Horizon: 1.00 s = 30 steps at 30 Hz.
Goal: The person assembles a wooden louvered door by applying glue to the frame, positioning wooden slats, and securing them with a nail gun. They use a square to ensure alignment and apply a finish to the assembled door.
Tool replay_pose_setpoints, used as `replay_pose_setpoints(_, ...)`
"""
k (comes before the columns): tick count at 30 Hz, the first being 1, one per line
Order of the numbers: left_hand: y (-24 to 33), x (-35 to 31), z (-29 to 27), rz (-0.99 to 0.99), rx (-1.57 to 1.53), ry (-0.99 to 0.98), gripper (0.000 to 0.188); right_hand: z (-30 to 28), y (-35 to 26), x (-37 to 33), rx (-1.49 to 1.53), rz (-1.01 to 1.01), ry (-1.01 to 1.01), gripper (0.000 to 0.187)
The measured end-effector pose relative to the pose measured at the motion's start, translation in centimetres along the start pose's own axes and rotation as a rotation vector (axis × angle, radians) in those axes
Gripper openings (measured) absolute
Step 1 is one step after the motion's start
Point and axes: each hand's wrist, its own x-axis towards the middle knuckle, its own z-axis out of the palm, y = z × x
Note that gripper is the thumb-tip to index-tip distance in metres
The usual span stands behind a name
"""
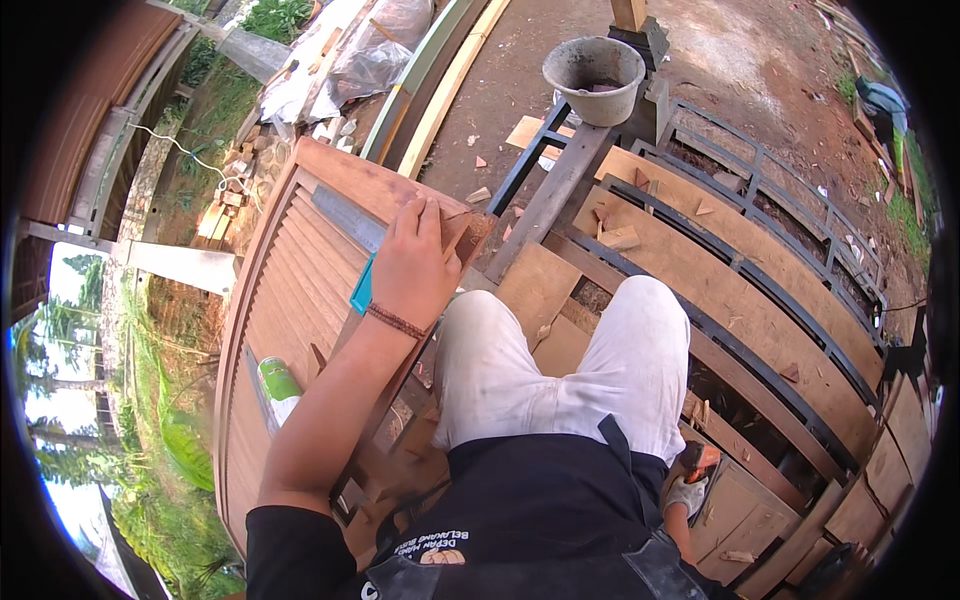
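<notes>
Outdoors on planks, my left hand (pixel 415 262) presses flat on the louvred door (pixel 300 290) running away leftward; right hand (pixel 688 492) grips something behind.

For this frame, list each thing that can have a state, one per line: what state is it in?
Left hand: pressed flat on the louvred door, over a teal tool.
Right hand: gloved, low beside the hip, at an orange object.
Louvred door: lying tilted.
Bucket: upright, almost empty.
Green can: lying on the door.

Green-white can (pixel 279 385) on louvred panel (pixel 290 290)
</notes>
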Motion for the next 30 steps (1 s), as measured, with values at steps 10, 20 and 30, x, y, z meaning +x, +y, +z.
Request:
replay_pose_setpoints(10,0.6,-0.8,0.3,-0.009,-0.070,-0.007,0.063,-15.9,-14.5,0.2,0.531,-0.760,0.297,0.054)
replay_pose_setpoints(20,0.4,-0.9,0.9,-0.026,0.019,0.022,0.058,-23.4,-33.1,-10.1,1.591,-1.278,-0.562,0.057)
replay_pose_setpoints(30,0.3,-0.8,2.1,-0.019,0.022,0.144,0.044,-17.2,-37.1,-16.0,1.086,-1.679,-0.539,0.046)
